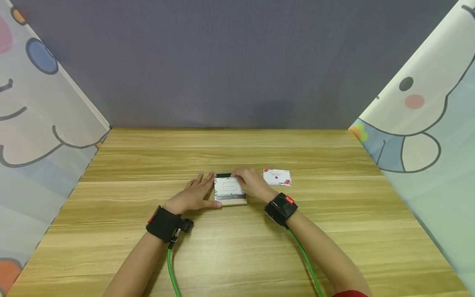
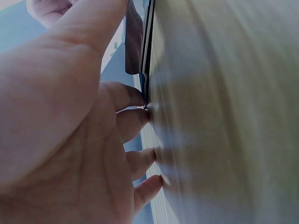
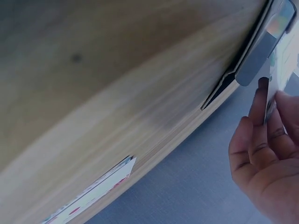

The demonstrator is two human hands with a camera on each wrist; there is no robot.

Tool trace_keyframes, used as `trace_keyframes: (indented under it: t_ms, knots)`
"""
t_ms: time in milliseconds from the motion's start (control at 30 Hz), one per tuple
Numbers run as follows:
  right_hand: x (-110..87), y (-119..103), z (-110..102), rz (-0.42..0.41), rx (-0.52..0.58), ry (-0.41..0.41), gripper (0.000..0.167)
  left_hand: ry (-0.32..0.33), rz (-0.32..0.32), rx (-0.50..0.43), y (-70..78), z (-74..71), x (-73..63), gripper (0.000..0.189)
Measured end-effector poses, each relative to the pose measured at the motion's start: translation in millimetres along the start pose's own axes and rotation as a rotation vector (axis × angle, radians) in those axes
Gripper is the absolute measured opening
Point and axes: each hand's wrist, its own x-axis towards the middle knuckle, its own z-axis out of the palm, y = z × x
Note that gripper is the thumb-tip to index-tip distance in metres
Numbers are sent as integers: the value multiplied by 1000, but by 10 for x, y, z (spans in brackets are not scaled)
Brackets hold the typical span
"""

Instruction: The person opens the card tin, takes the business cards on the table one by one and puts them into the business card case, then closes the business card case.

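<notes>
A flat business card holder [image 1: 234, 202] with a pale near edge and a dark far part lies on the table. Over it is a white business card [image 1: 229, 187] with a leafy floral border. My right hand [image 1: 253, 185] pinches this card near its far right corner; the right wrist view has the card [image 3: 282, 65] between thumb and fingers, tilted above the holder [image 3: 256, 59]. My left hand [image 1: 193, 196] rests at the holder's left side, fingers spread and fairly straight, thumb at the near edge. In the left wrist view, its fingertips [image 2: 140, 116] touch the table beside the holder.
A small pile of white cards with red flowers [image 1: 277, 177] lies right of the right hand. Behind the wooden table [image 1: 230, 148] stands a grey panel [image 1: 230, 66]. Green cables [image 1: 172, 270] run from both wrist straps toward the near edge.
</notes>
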Motion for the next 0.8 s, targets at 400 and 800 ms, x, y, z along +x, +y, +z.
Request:
trace_keyframes:
  t_ms: [400,800]
  knots:
    - [-41,-1,-20,12,-22,-151,26,-6,3,-5,0,-8,-11,98]
    - [-64,-18,-20,26,-24,-225,25,-4,5,-6,3,-2,-2,97]
